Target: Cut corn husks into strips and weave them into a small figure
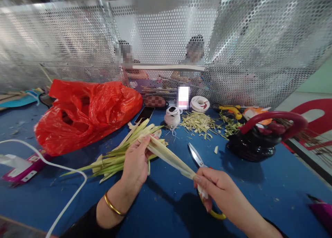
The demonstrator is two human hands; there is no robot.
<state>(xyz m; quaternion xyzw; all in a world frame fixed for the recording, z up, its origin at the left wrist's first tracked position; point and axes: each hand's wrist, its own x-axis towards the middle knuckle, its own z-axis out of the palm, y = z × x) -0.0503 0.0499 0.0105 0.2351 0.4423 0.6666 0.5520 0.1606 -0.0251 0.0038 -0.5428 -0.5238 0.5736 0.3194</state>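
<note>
My left hand [136, 160], with a gold bangle at the wrist, is closed on the upper end of a pale green leaf strip [169, 155]. My right hand [216, 189] pinches the strip's lower end, so it stretches between both hands above the blue table [259, 193]. Under my left hand lies a pile of green leaf strips [121, 151]. Scissors [196, 155] with yellow handles lie on the table beside and partly under my right hand.
A red plastic bag [88, 112] sits at the left. A phone [144, 114], a spool of white thread [172, 116], a tape roll [199, 103], leaf trimmings [199, 123] and a dark basket with a red handle [259, 137] stand behind. A white cable [64, 167] crosses front left. People sit behind a perforated screen [166, 44].
</note>
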